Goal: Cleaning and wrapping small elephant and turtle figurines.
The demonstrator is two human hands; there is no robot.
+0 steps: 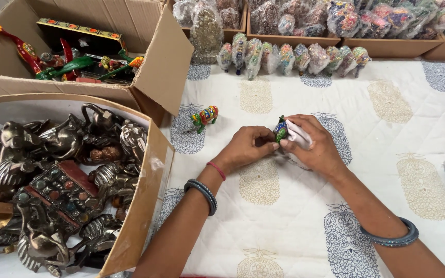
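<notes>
Nearest the camera, two forearms with dark bangles reach forward over a white quilted cloth (387, 103) printed with grey and gold motifs; the left hand (245, 146) pinches the lower side of a small green and blue painted figurine (280, 129), fingers closed on it; the right hand (312, 144) curls around the same figurine from the other side, pressing a bit of white wrapping (298, 136) against it; the figurine sits between both sets of fingertips, just above the cloth, near the middle of the table. To the left, a cardboard box (145, 206) holds a heap of dark metal figurines (63, 154); just beyond the left hand, a second painted animal figurine (205, 117), green with red and yellow, stands on the cloth alone, apart from both hands. Farther left, another open carton (163, 67) contains colourful painted wooden pieces (68, 62). Farthest away, a row of plastic-wrapped figurines (289, 57) stands along the cloth's edge; behind it, low trays (387, 47) are filled with more wrapped pieces.
</notes>
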